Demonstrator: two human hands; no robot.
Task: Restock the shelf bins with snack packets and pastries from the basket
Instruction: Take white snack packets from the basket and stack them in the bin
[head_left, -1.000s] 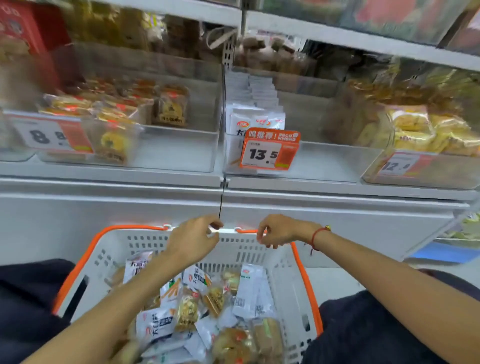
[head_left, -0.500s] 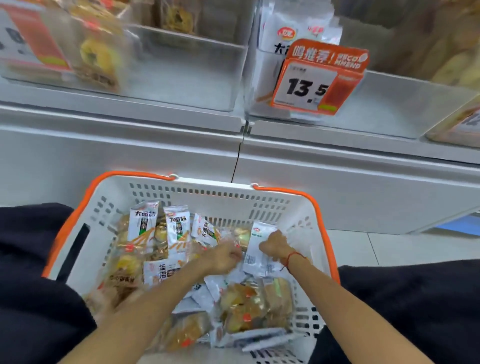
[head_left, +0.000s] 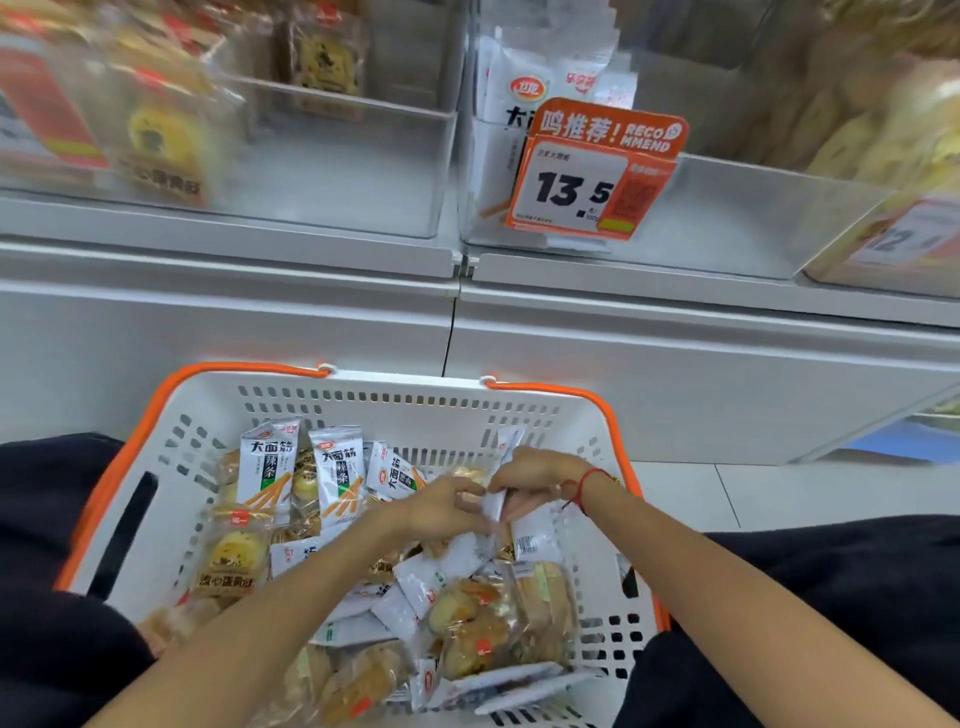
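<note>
Since half a second earlier, the two hands have been drawn closer together over the middle of the basket, and a white snack packet has been lifted upright between them.

The packet is pinched along its upper edge by the right hand, whose fingers are curled over it from the right; a red cord is worn at that wrist. The left hand is brought against the packet's other side, its fingers bent toward it, though whether a real grip is held there cannot be told. Both forearms are reached forward and down into the basket, which is rested between the knees.

The packet is slick and flat, and only its edge seems to be held, so it could be let slip back among the loose packets and pastries if lifted quickly. Neighbouring packets could also be dragged up and spilled over the rim. The matching white packets are seen in the bin behind the 13.5 price tag, and a misplacement into the adjoining pastry bin is possible.
</note>
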